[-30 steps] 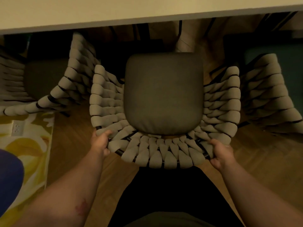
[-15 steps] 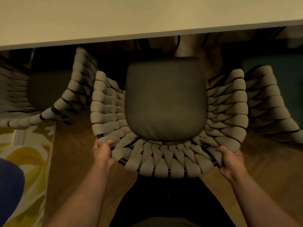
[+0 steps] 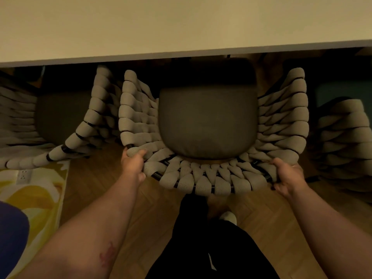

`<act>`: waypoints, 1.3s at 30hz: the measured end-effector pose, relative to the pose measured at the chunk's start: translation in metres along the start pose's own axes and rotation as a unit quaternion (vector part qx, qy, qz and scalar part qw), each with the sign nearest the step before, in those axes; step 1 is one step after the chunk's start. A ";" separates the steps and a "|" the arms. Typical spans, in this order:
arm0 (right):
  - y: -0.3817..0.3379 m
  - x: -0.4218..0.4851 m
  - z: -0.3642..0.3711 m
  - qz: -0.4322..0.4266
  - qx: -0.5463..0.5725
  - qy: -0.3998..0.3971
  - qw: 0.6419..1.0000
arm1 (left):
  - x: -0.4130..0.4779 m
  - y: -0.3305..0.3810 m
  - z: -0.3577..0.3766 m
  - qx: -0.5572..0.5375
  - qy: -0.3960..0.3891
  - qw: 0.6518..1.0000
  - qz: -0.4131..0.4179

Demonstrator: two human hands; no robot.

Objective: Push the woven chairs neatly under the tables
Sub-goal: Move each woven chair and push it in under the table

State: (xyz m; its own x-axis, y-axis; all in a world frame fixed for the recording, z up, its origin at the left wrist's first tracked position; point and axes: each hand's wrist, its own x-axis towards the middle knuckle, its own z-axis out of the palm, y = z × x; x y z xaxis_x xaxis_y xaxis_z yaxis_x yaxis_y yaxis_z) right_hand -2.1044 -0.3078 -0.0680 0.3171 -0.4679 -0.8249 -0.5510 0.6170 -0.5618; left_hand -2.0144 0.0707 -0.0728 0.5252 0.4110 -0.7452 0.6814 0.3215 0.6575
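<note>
Where table point(image 3: 181, 27) overhangs, chair point(image 3: 203, 184) seat frt obscured.

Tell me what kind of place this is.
Most likely a dining area, in a home or perhaps a café: a long pale table, a woven chair with a seat cushion drawn up to its edge, matching chairs either side, and a wood floor with a patterned rug.

Left chair point(image 3: 84, 127) and right chair point(image 3: 342, 141) close alongside
</note>
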 end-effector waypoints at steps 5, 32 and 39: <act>-0.025 0.021 0.025 -0.005 -0.005 -0.007 1.000 | 0.022 0.020 0.022 0.013 -0.002 1.000 -0.008; -0.029 0.019 0.046 -0.093 -0.114 0.049 0.988 | 0.026 0.033 0.024 0.062 -0.006 0.998 0.019; 0.043 -0.030 0.038 -0.520 -0.542 0.062 0.657 | -0.009 0.013 0.025 0.510 -0.034 0.711 0.482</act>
State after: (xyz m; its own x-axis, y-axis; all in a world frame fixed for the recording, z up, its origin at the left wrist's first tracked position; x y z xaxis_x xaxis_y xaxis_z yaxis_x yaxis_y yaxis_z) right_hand -2.1083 -0.2429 -0.0698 0.9291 -0.3693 0.0187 -0.3336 -0.8590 -0.3883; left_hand -1.9973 0.0496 -0.0604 0.9990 -0.0332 -0.0293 -0.0156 -0.8828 0.4694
